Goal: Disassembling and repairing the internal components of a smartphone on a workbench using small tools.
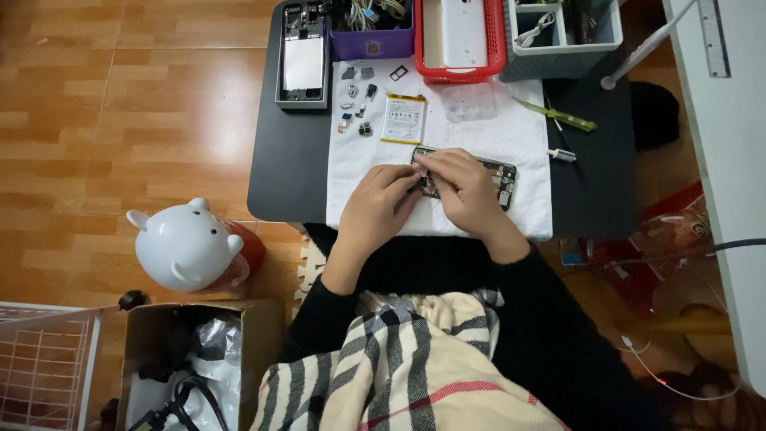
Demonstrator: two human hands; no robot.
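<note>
An opened phone body (499,177) lies on a white cloth (479,132) spread over a small black table (279,160). My left hand (375,207) and my right hand (463,187) both rest on its left end, fingertips pinched together over the circuit board. Whether a small part sits between the fingers cannot be told. A flat phone battery (403,118) lies just behind the hands, with several tiny parts (357,100) to its left.
At the table's back stand a phone frame (304,56), a purple bin (372,32), a red basket (463,40) and a grey organiser (558,36). Tweezers (558,116) lie at right. On the floor are a white pig-shaped object (187,243) and a cardboard box (191,359).
</note>
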